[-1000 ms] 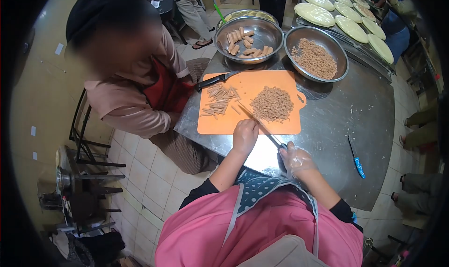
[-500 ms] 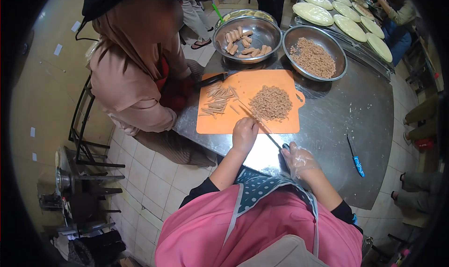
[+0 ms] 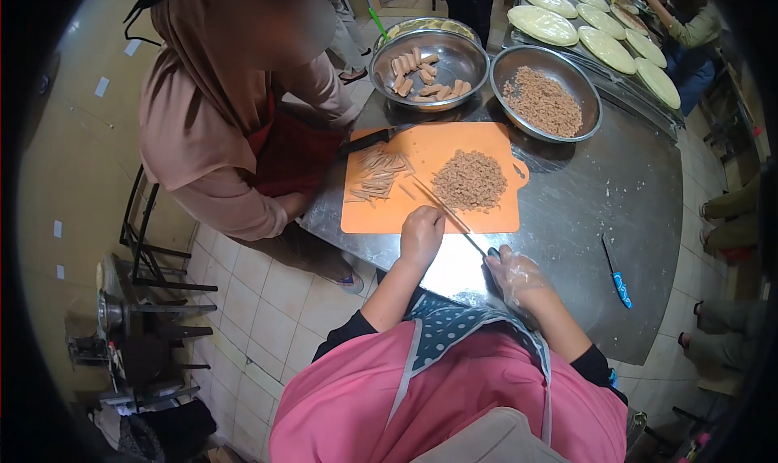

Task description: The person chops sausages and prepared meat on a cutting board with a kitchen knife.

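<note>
My right hand, in a clear plastic glove, is closed around the dark handle of a long knife. Its blade points up and left over the orange cutting board. Beside the blade, my left hand is curled at the board's front edge; whatever its fingers hold, if anything, is hidden. Right of the blade tip lies a heap of small diced sausage. Thin sausage strips are piled on the board's left part. A second, black-handled knife rests across the board's upper left edge.
Behind the board stand a metal bowl of sausage pieces and a metal bowl of diced sausage. A blue-handled knife lies at right. Several pale oval plates fill the far table. A co-worker stands at left.
The co-worker at left has shifted left and straightened, drawing an arm back from the table. My hands and the knife have hardly moved; the diced heap looks the same.
</note>
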The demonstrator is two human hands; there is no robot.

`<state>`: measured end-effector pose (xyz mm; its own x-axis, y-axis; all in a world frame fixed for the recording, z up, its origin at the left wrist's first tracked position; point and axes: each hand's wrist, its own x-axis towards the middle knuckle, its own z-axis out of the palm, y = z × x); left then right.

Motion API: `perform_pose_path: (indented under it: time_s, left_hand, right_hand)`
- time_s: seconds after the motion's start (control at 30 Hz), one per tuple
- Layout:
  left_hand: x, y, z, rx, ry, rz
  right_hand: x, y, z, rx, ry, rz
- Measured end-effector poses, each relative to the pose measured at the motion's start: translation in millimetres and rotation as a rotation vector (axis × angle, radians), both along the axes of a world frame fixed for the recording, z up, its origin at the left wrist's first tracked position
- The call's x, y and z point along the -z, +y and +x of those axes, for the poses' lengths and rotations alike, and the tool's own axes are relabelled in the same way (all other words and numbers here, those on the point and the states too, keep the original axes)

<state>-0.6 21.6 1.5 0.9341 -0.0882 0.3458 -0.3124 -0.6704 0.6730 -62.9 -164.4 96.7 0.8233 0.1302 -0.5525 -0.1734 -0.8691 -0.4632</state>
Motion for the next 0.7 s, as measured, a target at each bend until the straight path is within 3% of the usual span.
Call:
perform_pose_path:
  time_s: [0.3,0.4,0.57,0.7]
  left_hand:
    - [1,0,3,0.037,0.011,0.036]
    - [4,-2,0,0.003,-0.153,0.018]
    - [5,-3,4,-0.036,-0.104,0.025]
    - [5,-5,8,-0.051,-0.079,0.026]
  right_hand:
    - [25,4,1,-0.023,-0.020,-0.102]
    - [23,9,14,0.023,0.051,0.077]
    - [15,-2,0,-0.065,-0.094,-0.035]
    - [7,-4,-13,-0.039,-0.054,-0.090]
